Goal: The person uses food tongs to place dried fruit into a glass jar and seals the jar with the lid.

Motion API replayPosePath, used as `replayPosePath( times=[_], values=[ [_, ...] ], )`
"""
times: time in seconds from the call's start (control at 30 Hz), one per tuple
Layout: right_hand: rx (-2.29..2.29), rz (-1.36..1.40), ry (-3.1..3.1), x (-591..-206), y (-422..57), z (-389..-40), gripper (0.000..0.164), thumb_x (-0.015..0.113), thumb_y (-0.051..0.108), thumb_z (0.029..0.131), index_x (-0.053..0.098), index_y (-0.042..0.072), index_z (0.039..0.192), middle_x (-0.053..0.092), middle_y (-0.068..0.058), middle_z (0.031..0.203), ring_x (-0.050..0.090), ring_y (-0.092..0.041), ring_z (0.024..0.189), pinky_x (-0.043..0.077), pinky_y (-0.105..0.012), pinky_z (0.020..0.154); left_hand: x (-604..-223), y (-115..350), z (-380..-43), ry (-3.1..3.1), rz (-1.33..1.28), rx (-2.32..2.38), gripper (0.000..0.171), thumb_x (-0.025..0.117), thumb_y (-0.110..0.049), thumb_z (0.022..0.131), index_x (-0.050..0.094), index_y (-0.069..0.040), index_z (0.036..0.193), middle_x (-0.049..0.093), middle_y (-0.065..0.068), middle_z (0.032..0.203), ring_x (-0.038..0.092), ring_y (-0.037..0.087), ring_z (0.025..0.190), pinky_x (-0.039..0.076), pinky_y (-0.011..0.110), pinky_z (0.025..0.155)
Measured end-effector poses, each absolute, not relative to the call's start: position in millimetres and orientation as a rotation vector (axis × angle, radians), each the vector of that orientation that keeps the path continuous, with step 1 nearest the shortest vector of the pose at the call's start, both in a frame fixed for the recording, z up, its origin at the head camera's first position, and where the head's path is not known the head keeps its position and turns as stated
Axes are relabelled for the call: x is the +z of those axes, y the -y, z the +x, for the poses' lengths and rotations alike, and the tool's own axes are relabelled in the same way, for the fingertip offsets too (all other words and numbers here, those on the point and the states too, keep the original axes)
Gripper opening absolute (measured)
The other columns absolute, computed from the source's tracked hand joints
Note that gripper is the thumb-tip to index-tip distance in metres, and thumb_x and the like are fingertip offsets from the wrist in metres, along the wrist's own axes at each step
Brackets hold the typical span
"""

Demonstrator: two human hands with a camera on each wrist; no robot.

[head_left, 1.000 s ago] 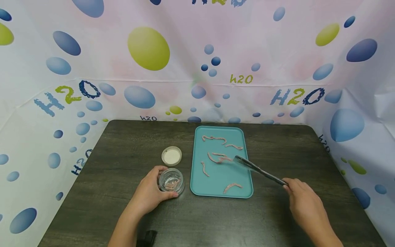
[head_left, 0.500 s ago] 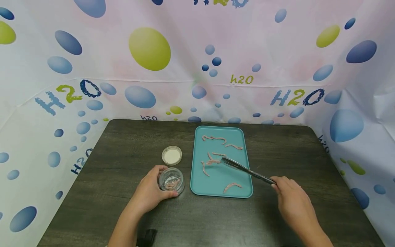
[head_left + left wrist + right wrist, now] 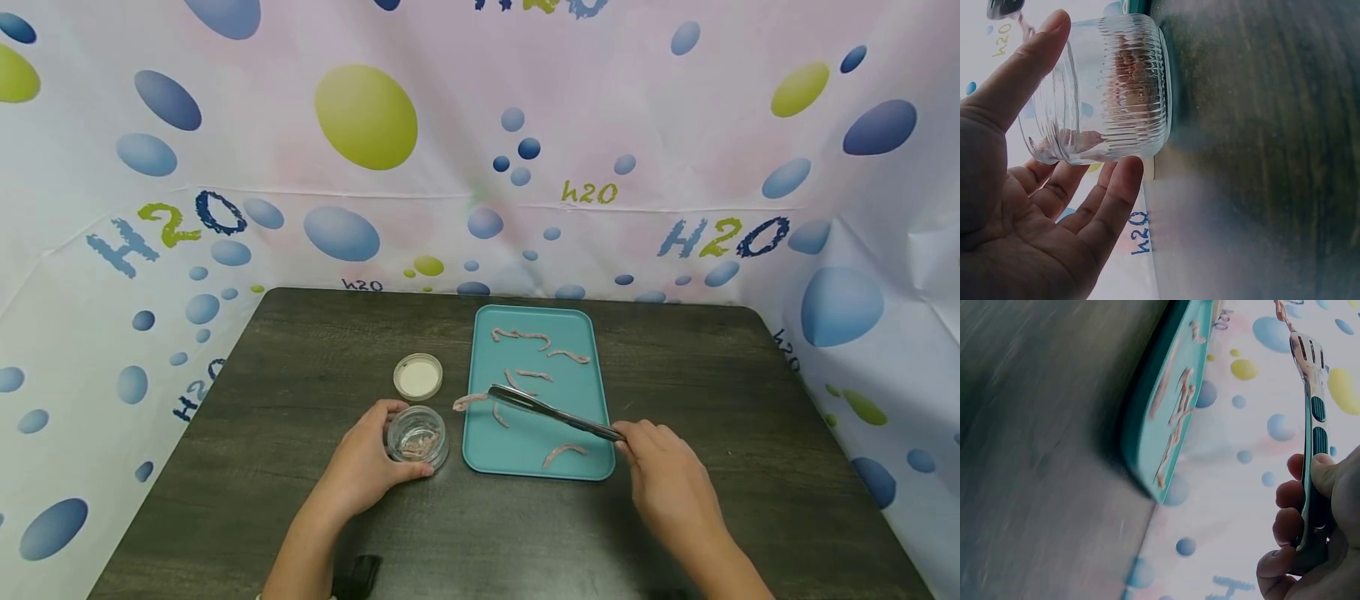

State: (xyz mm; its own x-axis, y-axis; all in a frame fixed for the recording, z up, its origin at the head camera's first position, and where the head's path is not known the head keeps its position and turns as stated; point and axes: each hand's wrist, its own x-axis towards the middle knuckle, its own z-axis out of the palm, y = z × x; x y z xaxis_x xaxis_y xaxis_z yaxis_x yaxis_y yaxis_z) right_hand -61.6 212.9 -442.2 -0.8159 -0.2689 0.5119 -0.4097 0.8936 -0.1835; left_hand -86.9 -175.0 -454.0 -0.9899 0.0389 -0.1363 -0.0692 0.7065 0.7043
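Observation:
My left hand (image 3: 367, 462) holds a ribbed clear glass jar (image 3: 1088, 69), thumb on one side and fingers on the other. Inside the open jar, pinkish pieces (image 3: 1132, 81) lie at the bottom. Metal tongs (image 3: 555, 413) are in my right hand (image 3: 667, 483), gripped with the thumb along the handle. From their slotted tips hangs a pink worm-like strip (image 3: 469, 402), past the tray's left edge and close to the jar. Several similar strips (image 3: 567, 451) lie spread over the turquoise tray (image 3: 525, 454), some partly hidden under the tongs.
A round jar lid (image 3: 417, 377) lies on the dark wooden table (image 3: 315, 358) just behind the jar. A black object (image 3: 358, 577) sits at the front edge by my left forearm. A patterned sheet (image 3: 450, 108) hangs behind and around the table.
The tongs, with a pink strip in their tips, have moved left across the tray to near the jar. My left hand and the jar have stayed in place.

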Motion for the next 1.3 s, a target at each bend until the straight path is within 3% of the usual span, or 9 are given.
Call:
replayPosePath(
  times=[0.3, 0.37, 0.43, 0.53, 0.6, 1.0, 1.17, 1.23, 1.3],
  values=[
    [0.404, 0.617, 2.531, -437, -185, -63, 0.02, 0.08, 0.01, 0.091, 0.075, 0.009, 0.11, 0.067, 0.003, 0.086, 0.047, -0.008, 0.07, 0.04, -0.023, 0.06, -454, 176, -88, -2.772, -0.023, 1.154, 0.098, 0.104, -0.036, 0.072, 0.054, -0.012, 0.152, 0.069, 0.01, 0.141, 0.067, 0.032, 0.129, 0.052, 0.06, 0.107],
    [0.399, 0.636, 2.527, -437, -178, -64, 0.013, 0.071, 0.02, 0.101, 0.074, 0.01, 0.109, 0.067, 0.005, 0.086, 0.047, -0.008, 0.069, 0.039, -0.022, 0.06, -454, 176, -88, -2.771, -0.025, 1.155, 0.098, 0.104, -0.036, 0.072, 0.054, -0.012, 0.152, 0.069, 0.01, 0.141, 0.067, 0.032, 0.129, 0.051, 0.06, 0.107],
    [0.39, 0.651, 2.522, -437, -171, -64, 0.028, 0.055, 0.032, 0.11, 0.074, 0.012, 0.108, 0.068, 0.006, 0.087, 0.048, -0.008, 0.069, 0.037, -0.021, 0.06, -454, 176, -88, -2.77, -0.027, 1.155, 0.098, 0.104, -0.036, 0.072, 0.053, -0.012, 0.152, 0.069, 0.011, 0.142, 0.066, 0.033, 0.13, 0.051, 0.06, 0.107],
    [0.361, 0.673, 2.506, -437, -161, -65, 0.058, 0.028, 0.046, 0.115, 0.074, 0.013, 0.106, 0.068, 0.007, 0.085, 0.047, -0.008, 0.068, 0.031, -0.02, 0.059, -454, 177, -87, -2.766, -0.032, 1.157, 0.098, 0.104, -0.036, 0.072, 0.053, -0.012, 0.153, 0.068, 0.012, 0.144, 0.066, 0.034, 0.132, 0.052, 0.061, 0.107],
    [0.349, 0.685, 2.486, -438, -156, -66, 0.063, 0.023, 0.047, 0.116, 0.075, 0.014, 0.105, 0.068, 0.008, 0.084, 0.048, -0.009, 0.067, 0.028, -0.019, 0.059, -454, 177, -87, -2.765, -0.034, 1.155, 0.098, 0.104, -0.036, 0.073, 0.053, -0.012, 0.153, 0.067, 0.012, 0.144, 0.065, 0.035, 0.132, 0.052, 0.061, 0.107],
    [0.342, 0.724, 2.465, -443, -143, -66, 0.06, 0.024, 0.045, 0.118, 0.075, 0.015, 0.105, 0.066, 0.01, 0.082, 0.051, -0.01, 0.068, 0.032, -0.02, 0.058, -453, 177, -86, -2.76, -0.045, 1.146, 0.097, 0.104, -0.037, 0.073, 0.053, -0.015, 0.153, 0.067, 0.012, 0.145, 0.065, 0.035, 0.133, 0.053, 0.061, 0.106],
    [0.359, 0.73, 2.514, -445, -143, -64, 0.022, 0.065, 0.026, 0.108, 0.075, 0.008, 0.116, 0.068, 0.004, 0.088, 0.055, -0.012, 0.072, 0.041, -0.024, 0.06, -453, 177, -87, -2.76, -0.042, 1.153, 0.096, 0.104, -0.034, 0.073, 0.054, -0.015, 0.152, 0.067, 0.011, 0.143, 0.065, 0.034, 0.131, 0.053, 0.06, 0.104],
    [0.373, 0.721, 2.532, -445, -143, -64, 0.025, 0.079, 0.017, 0.097, 0.074, 0.006, 0.119, 0.068, 0.002, 0.09, 0.054, -0.012, 0.073, 0.043, -0.025, 0.062, -453, 176, -87, -2.763, -0.039, 1.154, 0.095, 0.104, -0.034, 0.073, 0.054, -0.015, 0.152, 0.068, 0.011, 0.141, 0.066, 0.033, 0.129, 0.054, 0.059, 0.103],
    [0.387, 0.709, 2.542, -445, -143, -64, 0.032, 0.082, 0.013, 0.094, 0.072, 0.004, 0.122, 0.067, 0.001, 0.09, 0.051, -0.011, 0.074, 0.043, -0.026, 0.063, -453, 177, -87, -2.764, -0.037, 1.151, 0.095, 0.104, -0.034, 0.073, 0.054, -0.015, 0.152, 0.068, 0.011, 0.141, 0.066, 0.033, 0.129, 0.053, 0.059, 0.104]
  ],
)
